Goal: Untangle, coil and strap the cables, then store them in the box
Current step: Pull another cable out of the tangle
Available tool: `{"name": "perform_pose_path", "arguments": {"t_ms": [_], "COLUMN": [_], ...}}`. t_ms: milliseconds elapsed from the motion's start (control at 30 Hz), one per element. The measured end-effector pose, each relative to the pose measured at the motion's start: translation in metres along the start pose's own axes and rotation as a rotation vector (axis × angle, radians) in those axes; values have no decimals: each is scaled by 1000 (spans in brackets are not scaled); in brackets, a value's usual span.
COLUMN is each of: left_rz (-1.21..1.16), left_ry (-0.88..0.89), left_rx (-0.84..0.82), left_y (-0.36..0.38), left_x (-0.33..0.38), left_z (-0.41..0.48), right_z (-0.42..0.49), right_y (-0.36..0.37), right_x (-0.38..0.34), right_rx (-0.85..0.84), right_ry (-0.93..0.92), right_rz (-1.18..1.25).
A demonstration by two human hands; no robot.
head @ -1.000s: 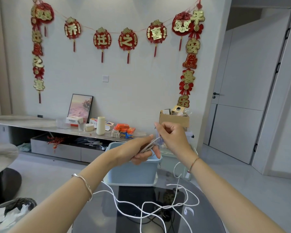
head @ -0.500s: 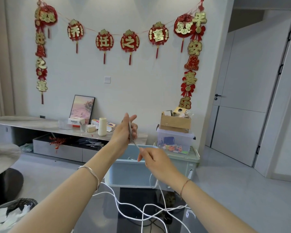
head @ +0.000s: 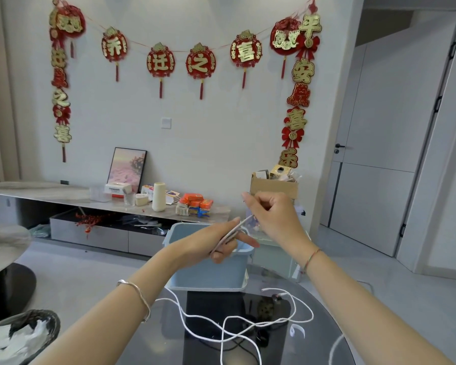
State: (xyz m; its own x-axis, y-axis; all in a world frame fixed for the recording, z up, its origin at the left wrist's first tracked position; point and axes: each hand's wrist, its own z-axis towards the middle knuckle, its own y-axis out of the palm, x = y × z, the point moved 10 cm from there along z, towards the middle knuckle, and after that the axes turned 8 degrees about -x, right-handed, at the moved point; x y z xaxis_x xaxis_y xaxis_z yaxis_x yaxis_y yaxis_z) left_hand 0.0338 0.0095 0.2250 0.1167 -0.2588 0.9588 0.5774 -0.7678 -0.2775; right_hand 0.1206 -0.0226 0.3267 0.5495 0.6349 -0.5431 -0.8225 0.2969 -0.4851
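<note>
Up goes the right hand (head: 274, 219) and down the left hand (head: 213, 242) since half a second ago — right now above the blue box's (head: 208, 272) far right corner, left over its open top. Nearer than the box, white cable (head: 234, 230) loops loosely on the glass table (head: 327, 309), a white strap (head: 297, 332) beside it. Above the box, left fingers grasp a bunched length, right fingertips pinching its upper end — a low cabinet (head: 63, 192) behind.
</note>
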Motion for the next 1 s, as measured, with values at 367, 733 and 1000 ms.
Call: {"name": "perform_pose_path", "arguments": {"t_ms": [367,733,1000], "left_rz": [-455,-897,-46], "left_ry": [120,409,268], "left_rx": [-192,287,741], "left_y": [21,-52,-83], "left_x": [23,41,20], "left_z": [5,-2,-23], "right_z": [2,-39,-63], "right_y": [4,73,86], "right_x": [48,69,-18], "right_rx": [68,-365,-506], "right_ry": [172,419,-95], "right_rz": [265,126,-436]}}
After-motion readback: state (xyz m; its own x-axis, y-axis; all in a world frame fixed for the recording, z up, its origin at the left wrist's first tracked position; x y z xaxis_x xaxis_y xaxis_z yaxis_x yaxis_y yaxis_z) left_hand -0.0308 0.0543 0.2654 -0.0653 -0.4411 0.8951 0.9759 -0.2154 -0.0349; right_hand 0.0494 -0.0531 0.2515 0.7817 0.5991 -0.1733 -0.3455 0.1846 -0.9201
